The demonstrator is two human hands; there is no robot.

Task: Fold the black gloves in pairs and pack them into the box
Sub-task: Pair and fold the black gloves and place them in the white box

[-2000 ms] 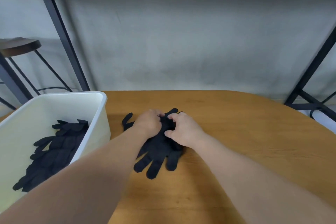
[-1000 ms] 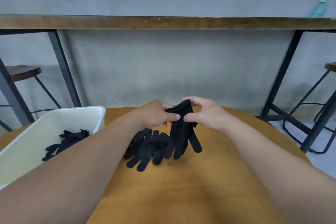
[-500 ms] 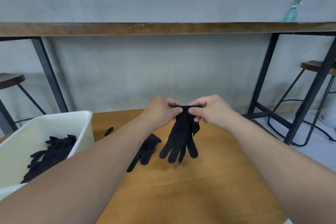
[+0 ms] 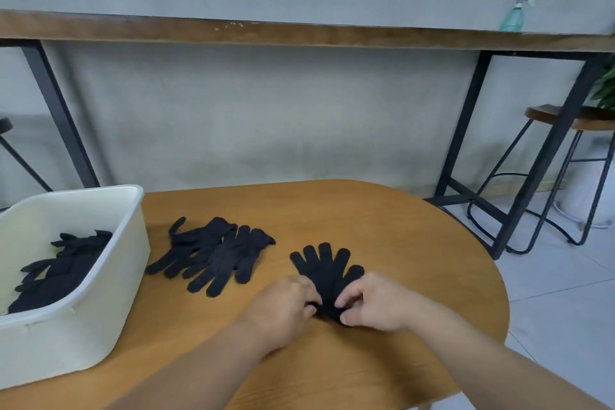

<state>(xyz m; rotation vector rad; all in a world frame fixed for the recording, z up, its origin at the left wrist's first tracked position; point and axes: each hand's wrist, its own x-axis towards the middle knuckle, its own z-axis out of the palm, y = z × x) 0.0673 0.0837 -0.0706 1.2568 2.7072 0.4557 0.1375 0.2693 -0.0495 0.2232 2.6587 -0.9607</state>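
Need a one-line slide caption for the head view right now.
Both hands, left hand and right hand, pinch the cuff of a flat black glove on the table, beside loose gloves and box.

One white box (image 4: 126,243) stood on the counter (image 4: 399,226), holding a heap of black gloves (image 4: 63,270) too tangled to count. A second pile of gloves (image 4: 213,253) lay beside it, number unclear. One flat glove (image 4: 324,268) lay apart. Two hands were present: left (image 4: 283,306), right (image 4: 372,303). One spray bottle (image 4: 514,15); two stools partly visible.

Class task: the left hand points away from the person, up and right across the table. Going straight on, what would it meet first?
Most likely the spread glove that the left hand already pinches at the cuff; beyond it, bare table, though depth is uncertain.
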